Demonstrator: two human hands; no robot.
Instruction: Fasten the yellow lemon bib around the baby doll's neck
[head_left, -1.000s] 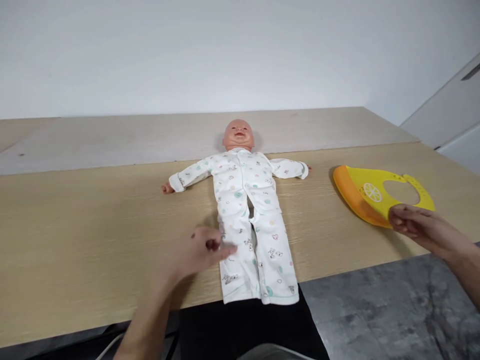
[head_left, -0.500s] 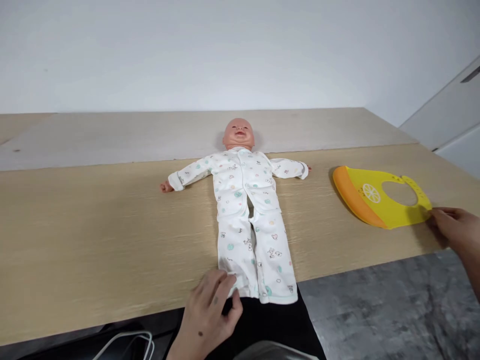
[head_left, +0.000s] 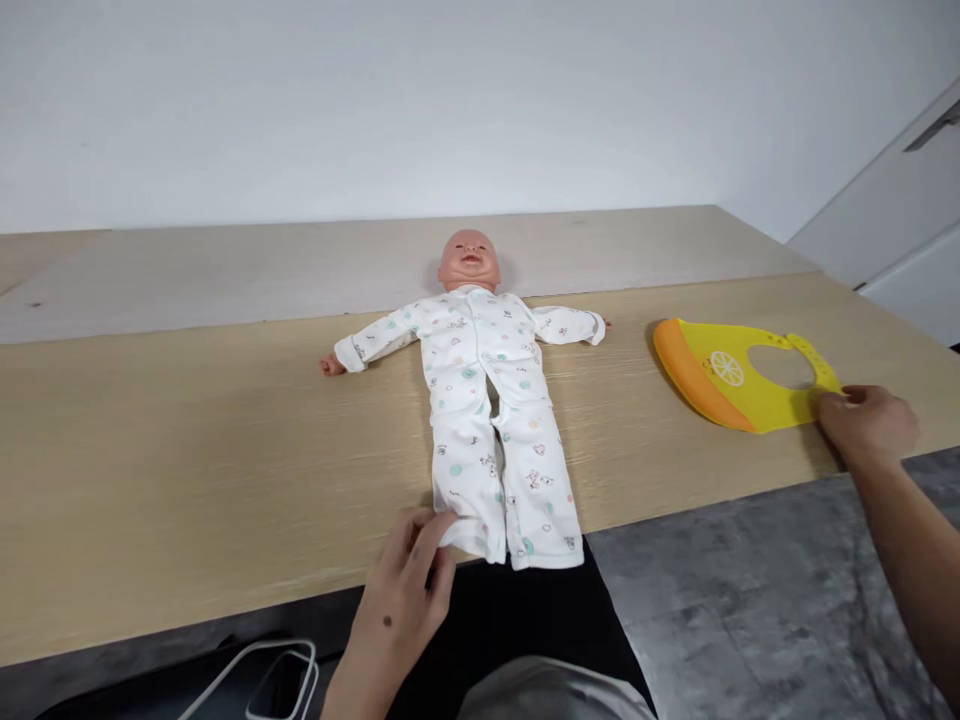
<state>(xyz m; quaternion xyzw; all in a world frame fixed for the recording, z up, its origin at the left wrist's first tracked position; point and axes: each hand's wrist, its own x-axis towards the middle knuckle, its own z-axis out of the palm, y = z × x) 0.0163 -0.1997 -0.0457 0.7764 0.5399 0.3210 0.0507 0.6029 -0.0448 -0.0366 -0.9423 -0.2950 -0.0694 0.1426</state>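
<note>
A baby doll [head_left: 480, 380] in white printed pyjamas lies on its back on the wooden table [head_left: 187, 450], arms spread, legs reaching the near edge. My left hand [head_left: 409, 590] pinches the hem of the doll's left-side trouser leg at the table edge. A yellow and orange silicone bib [head_left: 739, 375] lies flat to the right of the doll. My right hand [head_left: 866, 420] is closed on the bib's near right corner by the neck strap.
A white wall stands behind the table. A grey stone-pattern floor [head_left: 750, 600] shows at the lower right. A white cable loop [head_left: 262, 670] hangs below the table edge at lower left. White cabinet panels [head_left: 900, 230] stand at the far right.
My left hand slid from the doll's thigh down to the trouser hem and pinched it. My right hand moved along the bib to its right corner and closed on it.
</note>
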